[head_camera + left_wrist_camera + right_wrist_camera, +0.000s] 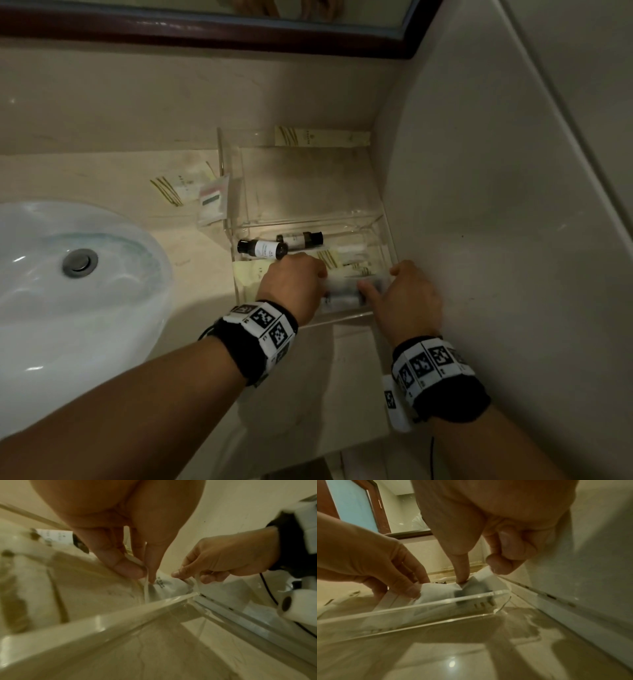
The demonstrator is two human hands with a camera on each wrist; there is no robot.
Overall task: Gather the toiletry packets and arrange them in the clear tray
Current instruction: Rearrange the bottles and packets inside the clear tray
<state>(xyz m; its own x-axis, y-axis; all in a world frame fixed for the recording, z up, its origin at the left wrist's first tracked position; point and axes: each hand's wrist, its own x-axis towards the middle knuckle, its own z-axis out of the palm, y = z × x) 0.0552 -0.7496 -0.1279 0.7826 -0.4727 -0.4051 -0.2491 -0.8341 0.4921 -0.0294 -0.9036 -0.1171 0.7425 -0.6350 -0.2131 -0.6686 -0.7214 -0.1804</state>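
Left hand (291, 284) knuckles-up, wrist dipped into the clear tray (308, 222) — thumb and fingers pinching the white packet (339, 291) at its 9 o'clock end. Right hand (407, 301) pinches the 3 o'clock end, thumb on top, fingers curled. Packet lies in the tray's 6 o'clock compartment; a small bottle (262, 249) lies at 12 o'clock of the left hand.

Bathroom: washbasin (68, 291), framed mirror (205, 31), marble counter (102, 178).

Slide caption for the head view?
Left hand and right hand hold a white packet at the near end of the clear tray, two small bottles behind it, sink alongside.
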